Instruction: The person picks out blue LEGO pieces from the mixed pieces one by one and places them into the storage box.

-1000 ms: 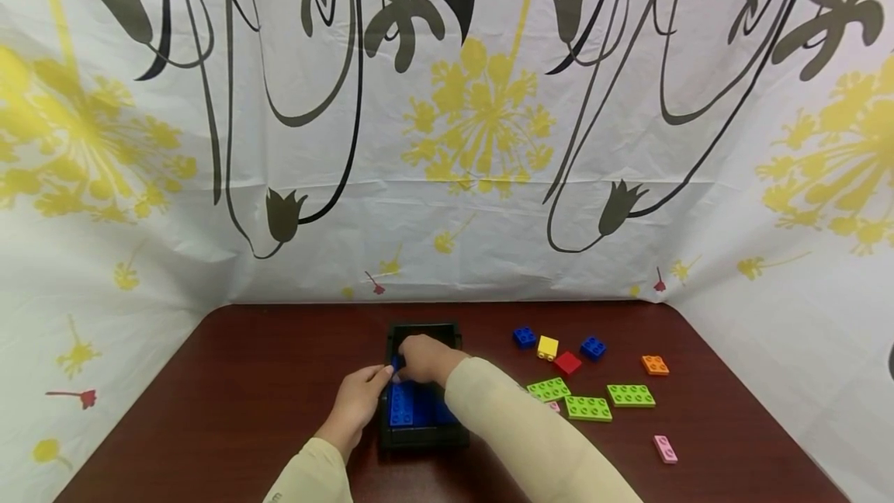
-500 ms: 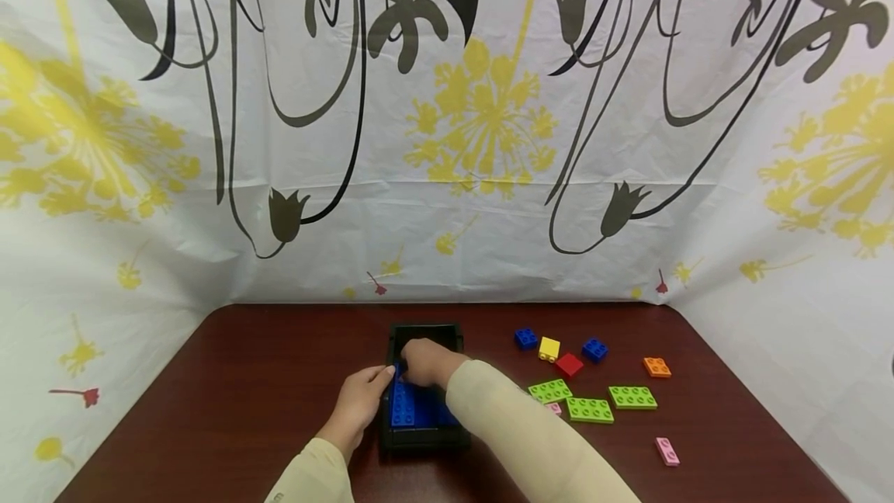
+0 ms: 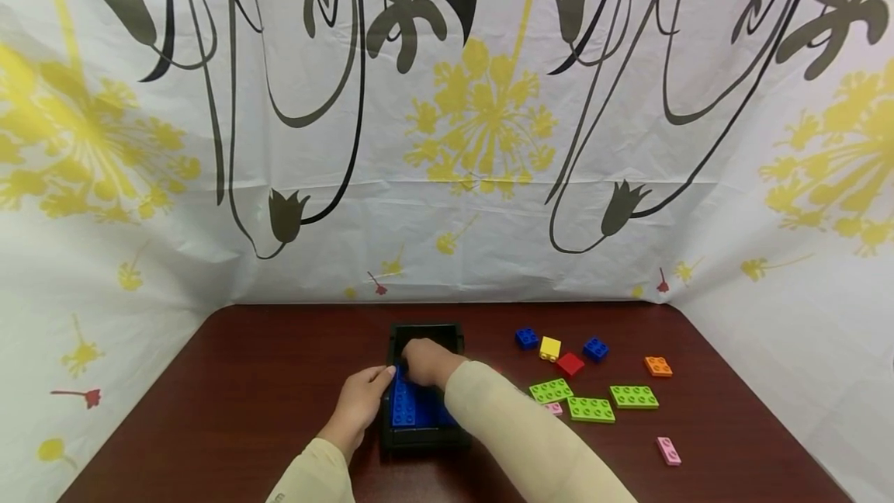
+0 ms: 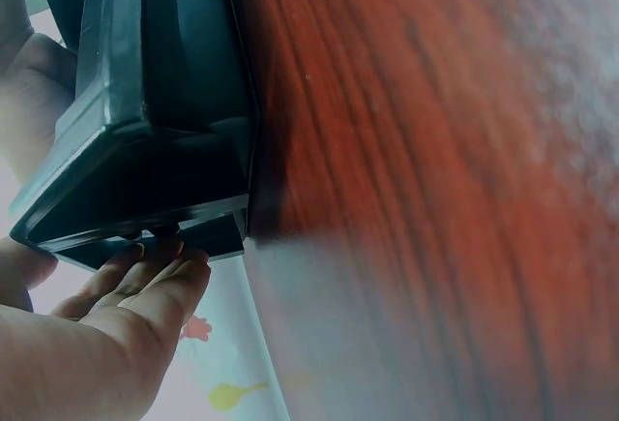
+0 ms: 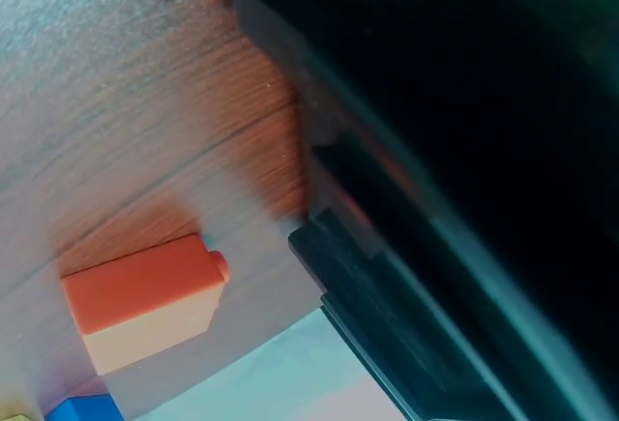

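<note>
A black plastic bin (image 3: 426, 439) stands upright at the middle of the table. My left hand (image 3: 359, 402) grips its left wall: the thumb is at the rim, and in the left wrist view the fingers (image 4: 160, 290) lie along the outside. Inside the bin is a long blue studded brick (image 3: 403, 404) along the left wall, with more blue pieces (image 3: 426, 410) beside it. My right hand (image 3: 427, 363) reaches down into the bin; its fingertips, and anything between them, are hidden. The right wrist view shows the dark bin wall (image 5: 387, 169) but no fingers.
Loose bricks lie right of the bin: blue (image 3: 527, 338), yellow (image 3: 549, 348), red (image 3: 570, 364), another blue (image 3: 596, 348), orange (image 3: 658, 366), several lime plates (image 3: 591, 410) and pink ones (image 3: 668, 451). A patterned sheet (image 3: 447, 254) hangs behind the table (image 3: 293, 355).
Over the last second my right hand has shifted slightly inside the bin, and the long blue brick now lies more exposed by the left wall. My left hand keeps its grip on the bin.
</note>
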{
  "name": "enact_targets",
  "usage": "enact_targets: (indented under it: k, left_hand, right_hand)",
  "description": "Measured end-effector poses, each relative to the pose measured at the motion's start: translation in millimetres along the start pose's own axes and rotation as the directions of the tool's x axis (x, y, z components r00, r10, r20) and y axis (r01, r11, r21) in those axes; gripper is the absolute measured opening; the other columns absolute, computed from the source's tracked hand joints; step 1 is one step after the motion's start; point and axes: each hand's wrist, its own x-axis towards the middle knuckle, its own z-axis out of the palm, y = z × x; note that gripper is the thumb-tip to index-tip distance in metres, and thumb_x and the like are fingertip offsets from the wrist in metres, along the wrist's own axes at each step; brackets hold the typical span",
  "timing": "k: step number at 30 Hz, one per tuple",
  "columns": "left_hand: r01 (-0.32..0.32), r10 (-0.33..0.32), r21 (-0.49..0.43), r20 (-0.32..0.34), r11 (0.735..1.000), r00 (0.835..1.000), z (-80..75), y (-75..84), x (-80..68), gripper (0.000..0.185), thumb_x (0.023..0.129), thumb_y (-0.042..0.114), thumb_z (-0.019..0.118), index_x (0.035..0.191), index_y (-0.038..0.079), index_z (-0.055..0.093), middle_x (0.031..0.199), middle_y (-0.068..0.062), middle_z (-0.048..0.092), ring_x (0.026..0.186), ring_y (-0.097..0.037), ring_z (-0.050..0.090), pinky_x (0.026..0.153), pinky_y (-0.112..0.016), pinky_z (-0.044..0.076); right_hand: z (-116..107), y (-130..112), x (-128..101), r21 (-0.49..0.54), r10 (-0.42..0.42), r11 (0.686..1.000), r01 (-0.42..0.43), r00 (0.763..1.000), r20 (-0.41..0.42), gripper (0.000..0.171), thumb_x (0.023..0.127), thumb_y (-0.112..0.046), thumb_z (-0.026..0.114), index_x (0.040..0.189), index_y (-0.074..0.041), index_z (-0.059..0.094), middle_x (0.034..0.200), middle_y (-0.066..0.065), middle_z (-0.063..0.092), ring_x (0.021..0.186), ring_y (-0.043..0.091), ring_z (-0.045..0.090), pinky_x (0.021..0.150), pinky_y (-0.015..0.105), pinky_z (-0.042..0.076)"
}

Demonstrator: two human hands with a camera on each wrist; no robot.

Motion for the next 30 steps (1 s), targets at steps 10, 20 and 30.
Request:
enact_targets:
  k: [10,20,30]
  left_hand:
    - [0.0,0.0,0.0,0.002,1.0,1.0,-0.6,0.2,0.0,0.051,0.102,0.032,0.047,0.136,-0.007,0.049,0.14,-0.029,0.046,0.129,-0.048,0.041,0.099,-0.058,0.042]
    - [0.005,-0.005,0.007,0.003,1.0,1.0,-0.8,0.2,0.0,0.052,0.102,0.033,0.047,0.136,-0.006,0.049,0.14,-0.029,0.045,0.129,-0.048,0.041,0.099,-0.058,0.042]
    - [0.008,-0.008,0.013,-0.003,1.0,1.0,-0.7,1.7,-0.5,0.051,0.102,0.033,0.047,0.135,-0.006,0.051,0.14,-0.028,0.047,0.128,-0.047,0.042,0.099,-0.058,0.042]
  right_hand:
    - [2.0,0.0,0.8,0.045,0.047,0.998,-0.046,0.999,-0.022,0.023,0.089,-0.014,0.068,0.11,-0.004,0.069,0.099,0.006,0.069,0.078,0.012,0.059,0.076,0.03,0.054]
    - [5.7,-0.4,1.9,0.017,0.03,0.999,-0.03,0.999,-0.018,0.013,0.091,-0.011,0.063,0.101,-0.005,0.069,0.084,0.002,0.064,0.069,0.013,0.053,0.065,0.026,0.048]
    - [-4.1,-2.2,-4.7,-0.01,-0.03,1.0,0.03,0.998,-0.049,0.006,0.088,-0.009,0.065,0.091,-0.007,0.069,0.077,0.0,0.061,0.066,0.012,0.051,0.063,0.024,0.046]
